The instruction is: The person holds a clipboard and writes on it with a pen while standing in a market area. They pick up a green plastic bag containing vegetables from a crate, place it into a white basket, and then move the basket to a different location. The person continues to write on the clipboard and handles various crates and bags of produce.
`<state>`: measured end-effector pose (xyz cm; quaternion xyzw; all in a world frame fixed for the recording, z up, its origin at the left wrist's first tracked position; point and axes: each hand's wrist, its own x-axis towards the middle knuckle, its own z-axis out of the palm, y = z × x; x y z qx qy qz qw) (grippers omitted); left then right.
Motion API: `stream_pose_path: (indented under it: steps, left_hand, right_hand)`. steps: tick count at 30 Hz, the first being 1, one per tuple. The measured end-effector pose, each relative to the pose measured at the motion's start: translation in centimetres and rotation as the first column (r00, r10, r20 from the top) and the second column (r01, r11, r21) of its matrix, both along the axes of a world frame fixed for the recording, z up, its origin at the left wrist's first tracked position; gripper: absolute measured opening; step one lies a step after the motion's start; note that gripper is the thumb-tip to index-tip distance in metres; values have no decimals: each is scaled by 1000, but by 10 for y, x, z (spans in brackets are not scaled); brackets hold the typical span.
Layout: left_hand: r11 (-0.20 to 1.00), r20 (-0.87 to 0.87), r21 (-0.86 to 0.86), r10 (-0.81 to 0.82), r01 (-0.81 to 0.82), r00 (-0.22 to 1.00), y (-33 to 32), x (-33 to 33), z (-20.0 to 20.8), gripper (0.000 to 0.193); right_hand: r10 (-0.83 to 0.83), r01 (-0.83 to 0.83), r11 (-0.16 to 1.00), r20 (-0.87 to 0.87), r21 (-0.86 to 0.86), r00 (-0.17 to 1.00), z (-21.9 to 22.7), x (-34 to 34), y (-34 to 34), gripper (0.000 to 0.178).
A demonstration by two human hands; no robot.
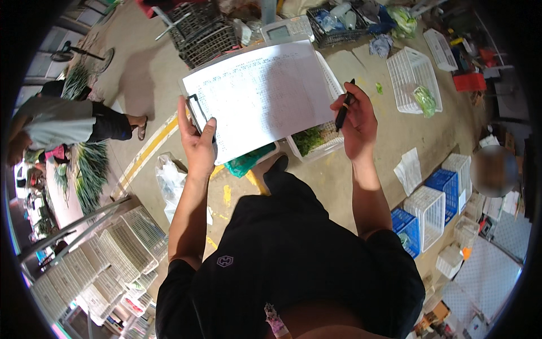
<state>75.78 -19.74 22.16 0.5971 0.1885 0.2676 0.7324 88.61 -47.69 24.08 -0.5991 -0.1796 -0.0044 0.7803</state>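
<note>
My left hand [199,144] grips a clipboard [195,113] by its clip end, thumb on top and fingers at the edge. Printed white sheets [265,96] lie on the board, covered with small rows of text, and a shadow falls across them. In my right hand [359,121], beside the board's right edge, a black pen [344,106] is pinched between the fingers. Partly hidden below the board are a white crate [324,150] with leafy greens [307,140] and a green plastic bag [248,162].
A scale display [287,29] and black crates [206,34] stand beyond the board. A white crate [415,79] holding a cabbage is at right, above blue crates [443,189]. Stacked white crates [113,248] stand at lower left. Another person [73,120] is at far left by green onions [90,175].
</note>
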Motion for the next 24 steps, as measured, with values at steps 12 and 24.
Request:
stream_pose_path:
  steps: [12, 24]
  left_hand:
    - [924, 55, -189, 347, -331, 936, -11, -238, 48, 45]
    - [812, 150, -292, 561, -506, 814, -41, -353, 63, 39]
  right_hand:
    - [503, -467, 856, 149, -222, 851, 51, -136, 80, 19]
    - [543, -504, 828, 577, -246, 609, 64, -207, 107, 12]
